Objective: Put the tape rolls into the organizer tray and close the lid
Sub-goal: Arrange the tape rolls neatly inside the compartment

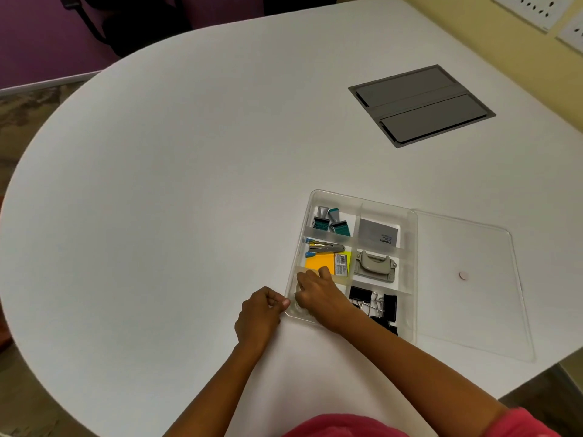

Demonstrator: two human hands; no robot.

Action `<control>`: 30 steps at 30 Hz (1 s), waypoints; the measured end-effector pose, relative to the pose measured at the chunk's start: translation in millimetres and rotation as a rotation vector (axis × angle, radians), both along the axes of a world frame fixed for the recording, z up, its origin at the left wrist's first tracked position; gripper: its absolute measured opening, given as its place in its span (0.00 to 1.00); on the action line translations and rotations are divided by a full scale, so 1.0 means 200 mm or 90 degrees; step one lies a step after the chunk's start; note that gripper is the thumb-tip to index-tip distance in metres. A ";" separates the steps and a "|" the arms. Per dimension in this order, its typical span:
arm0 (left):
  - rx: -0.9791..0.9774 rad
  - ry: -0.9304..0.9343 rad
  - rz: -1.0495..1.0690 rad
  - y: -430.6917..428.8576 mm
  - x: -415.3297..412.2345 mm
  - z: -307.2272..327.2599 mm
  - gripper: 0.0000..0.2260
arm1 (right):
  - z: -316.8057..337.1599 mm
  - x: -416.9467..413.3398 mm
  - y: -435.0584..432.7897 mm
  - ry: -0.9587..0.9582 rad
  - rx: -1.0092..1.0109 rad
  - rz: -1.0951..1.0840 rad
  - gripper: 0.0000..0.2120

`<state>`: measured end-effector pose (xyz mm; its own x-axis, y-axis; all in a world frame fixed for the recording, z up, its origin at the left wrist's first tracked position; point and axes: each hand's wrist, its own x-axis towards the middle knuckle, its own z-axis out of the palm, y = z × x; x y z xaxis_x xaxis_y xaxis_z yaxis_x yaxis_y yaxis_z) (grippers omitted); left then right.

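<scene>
A white rounded table (157,184) fills the view, with a grey hatch panel (421,105) set into its far right part. Near the table's front edge sits a clear plastic organizer tray (410,234), its long axis running away from the person. Its clear lid (467,279) lies open flat on the table, touching the tray's right side.

The right hand (318,298) reaches palm down into the tray's near-left compartment, fingers curled over a clear tape roll (298,305) lying there; only the roll's edge shows, so how firmly it is gripped cannot be told. The left hand (262,313) rests on the table just outside the tray's left wall, fingers curled into a loose fist, thumb tip touching the wall, holding nothing visible.

Other compartments hold black binder clips (381,305), a grey hole punch (375,266), orange sticky notes (320,263) and teal clips (332,222).
</scene>
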<state>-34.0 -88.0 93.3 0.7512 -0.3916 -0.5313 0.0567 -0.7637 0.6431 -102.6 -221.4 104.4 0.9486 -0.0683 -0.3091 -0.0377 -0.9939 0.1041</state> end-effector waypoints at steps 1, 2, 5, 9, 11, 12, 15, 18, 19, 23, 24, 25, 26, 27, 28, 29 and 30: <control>-0.002 0.003 0.001 0.00 0.00 0.00 0.08 | 0.00 0.00 0.00 -0.004 -0.007 0.008 0.13; -0.003 0.005 0.001 0.00 0.00 0.00 0.08 | 0.00 0.00 -0.01 -0.012 -0.012 0.015 0.13; -0.004 0.009 0.004 0.00 0.00 0.00 0.08 | 0.00 -0.02 -0.02 -0.040 -0.012 0.018 0.11; -0.009 0.016 0.006 0.00 0.01 0.00 0.08 | 0.01 -0.08 -0.02 -0.118 0.032 -0.059 0.11; -0.004 0.014 0.003 0.00 0.01 0.00 0.08 | 0.02 -0.08 -0.01 -0.153 0.035 -0.113 0.12; 0.000 0.013 0.002 0.00 0.01 0.00 0.08 | 0.02 -0.08 -0.01 -0.161 0.033 -0.135 0.12; 0.006 0.011 0.000 0.00 0.01 -0.01 0.08 | 0.01 -0.07 0.02 -0.153 0.028 -0.174 0.13; 0.008 0.009 -0.004 0.00 0.01 0.00 0.08 | 0.00 -0.05 0.05 -0.131 0.022 -0.217 0.15; 0.008 0.008 -0.004 0.00 0.01 0.00 0.08 | -0.01 -0.05 0.05 -0.125 0.023 -0.233 0.15; 0.007 0.006 0.002 0.00 0.01 -0.01 0.09 | -0.01 -0.03 0.05 -0.099 0.041 -0.246 0.18; 0.007 0.006 0.002 0.00 0.01 -0.01 0.09 | -0.02 -0.03 0.05 -0.094 0.040 -0.242 0.18; 0.007 0.007 0.000 0.00 0.01 -0.01 0.09 | -0.02 -0.04 0.05 -0.089 0.036 -0.241 0.18; 0.006 0.009 -0.002 0.00 0.01 -0.01 0.09 | -0.03 -0.04 0.06 -0.088 0.035 -0.244 0.17; 0.006 0.010 -0.003 0.00 0.01 -0.01 0.08 | -0.04 -0.05 0.06 -0.087 0.034 -0.249 0.17; 0.006 0.011 -0.003 0.00 0.01 -0.01 0.08 | -0.05 -0.05 0.06 -0.092 0.030 -0.254 0.17; 0.006 0.010 -0.004 0.00 0.01 -0.01 0.07 | -0.06 -0.06 0.07 -0.092 0.026 -0.248 0.16; 0.006 0.010 -0.006 -0.01 0.02 -0.01 0.07 | -0.06 -0.06 0.07 -0.090 0.036 -0.236 0.14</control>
<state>-30.7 -89.4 91.2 0.7389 -0.3934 -0.5470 0.0594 -0.7706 0.6345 -115.1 -207.6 91.4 0.8960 -0.4008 -0.1911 -0.4052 -0.9141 0.0175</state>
